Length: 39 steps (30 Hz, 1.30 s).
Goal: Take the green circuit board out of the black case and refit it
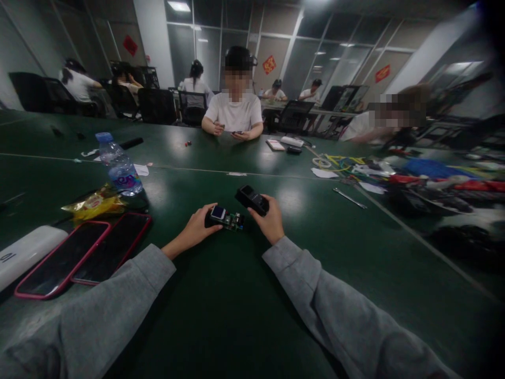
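Note:
Between the thumb and fingers of my left hand (195, 227) is a green circuit board (233, 222) with a small display screen (218, 212) at its left end. My right hand (272, 220) is closed on a black plastic casing (252, 199), held tilted just right of the board and a little farther away. A dark window shows on the casing's upper face. Board and casing look apart, though close together. Both hands are over the middle of the green table (221, 295).
At left lie two red-edged phones (63, 258), a white power bank (27, 252), a yellow packet (94, 204) and a water bottle (120, 168). A wrench (349, 198) and tangled cables (339, 162) lie right. A person (234, 110) sits opposite, holding small items.

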Available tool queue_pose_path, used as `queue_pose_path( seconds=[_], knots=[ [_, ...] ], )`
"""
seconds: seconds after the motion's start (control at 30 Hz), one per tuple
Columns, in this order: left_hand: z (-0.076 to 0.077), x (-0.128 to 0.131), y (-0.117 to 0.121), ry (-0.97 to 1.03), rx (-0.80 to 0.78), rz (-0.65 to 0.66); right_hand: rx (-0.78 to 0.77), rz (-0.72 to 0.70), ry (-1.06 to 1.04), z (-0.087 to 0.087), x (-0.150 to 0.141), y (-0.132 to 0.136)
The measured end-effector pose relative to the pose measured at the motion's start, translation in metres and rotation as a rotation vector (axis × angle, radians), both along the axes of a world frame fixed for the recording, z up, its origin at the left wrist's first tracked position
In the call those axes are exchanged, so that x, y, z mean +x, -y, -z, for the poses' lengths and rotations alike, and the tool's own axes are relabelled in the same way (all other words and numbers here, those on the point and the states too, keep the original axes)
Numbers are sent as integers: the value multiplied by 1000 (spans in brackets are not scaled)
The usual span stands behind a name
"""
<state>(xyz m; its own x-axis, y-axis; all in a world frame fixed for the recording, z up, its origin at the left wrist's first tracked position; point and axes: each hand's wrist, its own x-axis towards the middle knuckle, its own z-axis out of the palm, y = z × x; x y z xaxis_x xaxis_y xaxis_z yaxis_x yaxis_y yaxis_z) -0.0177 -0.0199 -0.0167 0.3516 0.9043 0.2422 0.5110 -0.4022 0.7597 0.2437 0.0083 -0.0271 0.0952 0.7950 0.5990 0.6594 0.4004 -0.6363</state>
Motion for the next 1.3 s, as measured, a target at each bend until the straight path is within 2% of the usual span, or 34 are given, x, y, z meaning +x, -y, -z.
queue_pose_path(
  seconds=[0.23, 0.43, 0.6, 0.73, 0.8, 0.9, 1.07, 1.2, 1.3],
  knots=[
    [-1, 1, 0, -29, -19, -15, -138, 19, 53, 10, 3, -6],
    [1, 2, 0, -39, 0, -34, -157, 35, 115, 12, 4, -7],
    [1, 1, 1, 21, 31, -63, -101, 57, 76, 6, 1, -4],
    [-8, 2, 10, 76, 239, -244, 48, 100, -15, -5, -2, 5],
    [-14, 3, 16, 43, 287, -272, 101, 98, 4, -9, -3, 9],
    [-18, 4, 21, -12, 247, -251, 110, 110, 67, -11, -4, 11],
    [-11, 1, 16, -32, 131, -270, 21, 141, 98, -3, -4, 6],
    [-6, -5, 9, 27, -35, -145, -56, 53, 113, 6, -3, 2],
    [-3, -7, 6, 42, -70, -123, -88, -6, 113, 9, -2, 0]
  ],
)
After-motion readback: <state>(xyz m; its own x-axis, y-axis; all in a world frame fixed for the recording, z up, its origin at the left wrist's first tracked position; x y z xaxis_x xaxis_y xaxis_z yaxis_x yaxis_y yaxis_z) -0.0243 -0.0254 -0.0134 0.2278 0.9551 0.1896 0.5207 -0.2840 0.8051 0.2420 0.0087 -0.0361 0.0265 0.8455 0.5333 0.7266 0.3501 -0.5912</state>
